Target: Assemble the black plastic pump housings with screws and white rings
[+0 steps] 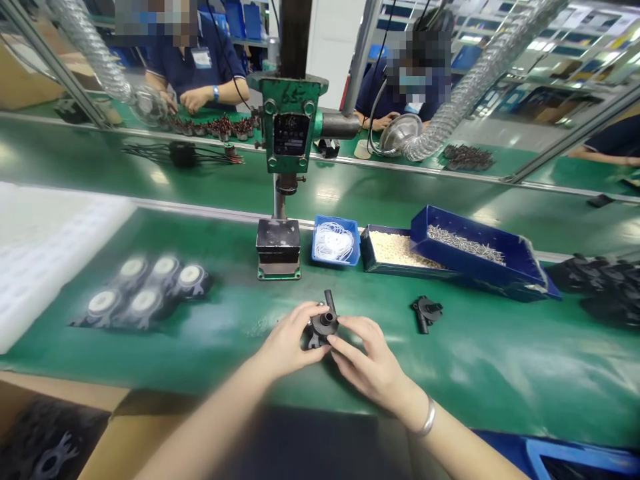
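Note:
A black plastic pump housing (325, 323) with a round body and a pipe stub pointing away from me is held just over the green bench. My left hand (295, 340) grips it from the left, thumb and fingers closed round its side. From the right, my right hand (367, 357) presses its fingertips on the housing's rim. A silver bracelet (429, 417) circles my right wrist. To the right, a similar black pump cover (427, 313) lies on the green bench (475, 373). What is under my fingers is hidden.
A green press (293, 127) stands over a black metal block (278, 241). Bins hold white rings (334, 241), cream pieces (395, 248) and metal screws (465, 245). Several black parts with white discs (145, 301) sit left. Co-workers (200, 73) work behind the rail.

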Action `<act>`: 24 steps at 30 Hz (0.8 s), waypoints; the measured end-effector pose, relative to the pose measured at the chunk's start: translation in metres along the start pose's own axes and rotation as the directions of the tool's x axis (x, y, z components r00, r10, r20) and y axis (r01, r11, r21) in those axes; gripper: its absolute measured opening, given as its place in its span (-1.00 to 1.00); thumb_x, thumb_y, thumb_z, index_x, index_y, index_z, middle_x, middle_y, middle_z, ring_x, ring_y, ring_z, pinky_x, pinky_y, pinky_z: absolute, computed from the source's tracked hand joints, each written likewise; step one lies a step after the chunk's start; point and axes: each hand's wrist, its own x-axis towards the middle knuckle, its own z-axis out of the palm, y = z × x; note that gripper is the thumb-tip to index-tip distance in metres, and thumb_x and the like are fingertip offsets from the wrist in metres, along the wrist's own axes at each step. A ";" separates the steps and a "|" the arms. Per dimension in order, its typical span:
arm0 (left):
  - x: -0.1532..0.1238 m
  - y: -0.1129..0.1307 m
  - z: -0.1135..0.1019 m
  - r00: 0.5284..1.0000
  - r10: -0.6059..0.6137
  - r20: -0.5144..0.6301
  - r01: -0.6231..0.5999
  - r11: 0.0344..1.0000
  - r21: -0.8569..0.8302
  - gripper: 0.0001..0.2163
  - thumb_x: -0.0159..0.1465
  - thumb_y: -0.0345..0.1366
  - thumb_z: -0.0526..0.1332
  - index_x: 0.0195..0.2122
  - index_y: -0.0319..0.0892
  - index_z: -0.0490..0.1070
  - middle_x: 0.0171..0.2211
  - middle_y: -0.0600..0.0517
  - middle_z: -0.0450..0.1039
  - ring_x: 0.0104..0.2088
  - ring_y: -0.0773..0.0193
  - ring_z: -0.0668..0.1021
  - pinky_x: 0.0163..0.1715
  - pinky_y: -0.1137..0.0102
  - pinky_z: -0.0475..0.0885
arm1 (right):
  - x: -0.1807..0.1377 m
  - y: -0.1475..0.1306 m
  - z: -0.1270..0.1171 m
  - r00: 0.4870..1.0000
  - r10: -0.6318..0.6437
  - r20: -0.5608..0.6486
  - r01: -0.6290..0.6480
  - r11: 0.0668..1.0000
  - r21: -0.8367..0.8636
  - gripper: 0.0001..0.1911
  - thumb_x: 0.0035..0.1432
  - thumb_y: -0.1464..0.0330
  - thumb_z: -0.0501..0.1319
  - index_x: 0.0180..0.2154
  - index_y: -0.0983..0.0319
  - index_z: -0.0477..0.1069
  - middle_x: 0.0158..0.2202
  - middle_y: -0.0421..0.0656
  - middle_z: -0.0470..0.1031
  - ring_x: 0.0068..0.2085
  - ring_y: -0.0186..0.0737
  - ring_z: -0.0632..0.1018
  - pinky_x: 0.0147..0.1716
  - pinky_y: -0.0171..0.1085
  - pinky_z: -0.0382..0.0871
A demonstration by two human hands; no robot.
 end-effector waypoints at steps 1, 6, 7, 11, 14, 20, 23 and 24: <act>0.000 0.000 0.000 1.000 -0.001 -0.002 0.001 1.000 0.002 -0.42 0.17 -0.35 0.32 0.21 -0.04 0.20 0.19 -0.10 0.30 0.21 0.11 0.38 0.18 0.19 0.36 | -0.001 -0.002 0.002 1.000 0.016 -0.001 -0.016 1.000 0.007 -0.38 0.18 0.59 0.22 0.24 0.14 0.24 0.18 0.09 0.26 0.16 0.07 0.38 0.05 0.14 0.37; -0.001 -0.003 0.001 1.000 0.020 -0.016 -0.020 1.000 0.005 -0.41 0.15 -0.34 0.33 0.21 -0.04 0.20 0.18 -0.10 0.32 0.20 0.08 0.40 0.18 0.16 0.36 | -0.004 -0.006 0.008 0.992 0.124 -0.003 -0.123 0.988 0.094 -0.44 0.18 0.62 0.16 0.17 0.11 0.31 0.22 0.05 0.22 0.23 0.12 0.31 0.10 0.20 0.34; -0.001 -0.003 0.001 1.000 0.025 -0.015 -0.025 1.000 0.004 -0.40 0.14 -0.33 0.33 0.21 -0.04 0.20 0.18 -0.10 0.32 0.20 0.07 0.40 0.18 0.15 0.36 | -0.004 -0.006 0.009 0.992 0.129 -0.008 -0.127 0.987 0.097 -0.45 0.17 0.63 0.16 0.15 0.11 0.32 0.21 0.05 0.22 0.24 0.13 0.29 0.10 0.21 0.32; -0.001 -0.002 0.000 1.000 0.028 -0.012 -0.028 1.000 0.002 -0.40 0.14 -0.35 0.33 0.21 -0.05 0.20 0.17 -0.11 0.33 0.19 0.07 0.41 0.17 0.14 0.37 | -0.002 -0.006 0.011 0.998 0.062 -0.018 -0.061 0.998 0.034 -0.45 0.17 0.61 0.17 0.15 0.10 0.31 0.18 0.03 0.28 0.25 0.15 0.29 0.08 0.24 0.32; 0.000 -0.001 -0.001 0.999 0.038 -0.023 -0.038 0.999 -0.004 -0.40 0.15 -0.33 0.34 0.21 -0.04 0.20 0.17 -0.11 0.34 0.18 0.07 0.41 0.17 0.14 0.38 | 0.000 -0.010 0.010 0.989 0.145 -0.030 -0.143 0.988 0.062 -0.56 0.19 0.58 0.16 0.07 0.12 0.35 0.20 0.04 0.26 0.22 0.11 0.33 0.08 0.20 0.34; -0.003 0.002 0.005 0.998 0.031 -0.062 -0.026 0.996 0.084 -0.36 0.15 -0.22 0.39 0.22 -0.07 0.17 0.16 -0.15 0.34 0.17 0.03 0.43 0.13 0.12 0.42 | 0.003 -0.021 0.001 0.960 0.258 -0.111 -0.255 0.966 0.043 -0.44 0.22 0.52 0.18 0.22 0.10 0.21 0.20 0.05 0.26 0.22 0.12 0.31 0.12 0.19 0.27; -0.013 0.010 0.020 0.995 0.003 -0.095 0.016 0.982 0.191 -0.29 0.17 -0.28 0.36 0.30 -0.08 0.06 0.17 -0.23 0.30 0.15 -0.06 0.46 0.08 0.05 0.47 | -0.001 -0.033 0.003 0.967 0.256 0.006 -0.254 0.960 -0.120 -0.44 0.24 0.39 0.20 0.25 0.09 0.22 0.23 0.04 0.26 0.17 0.20 0.32 0.04 0.21 0.29; -0.019 0.013 0.025 0.996 0.008 -0.087 0.010 0.977 0.212 -0.25 0.17 -0.32 0.35 0.33 -0.07 0.01 0.17 -0.25 0.30 0.14 -0.08 0.47 0.06 0.05 0.49 | -0.003 -0.038 0.004 0.962 0.274 0.019 -0.267 0.949 -0.165 -0.45 0.24 0.34 0.21 0.25 0.10 0.23 0.24 0.06 0.27 0.13 0.20 0.35 0.00 0.20 0.31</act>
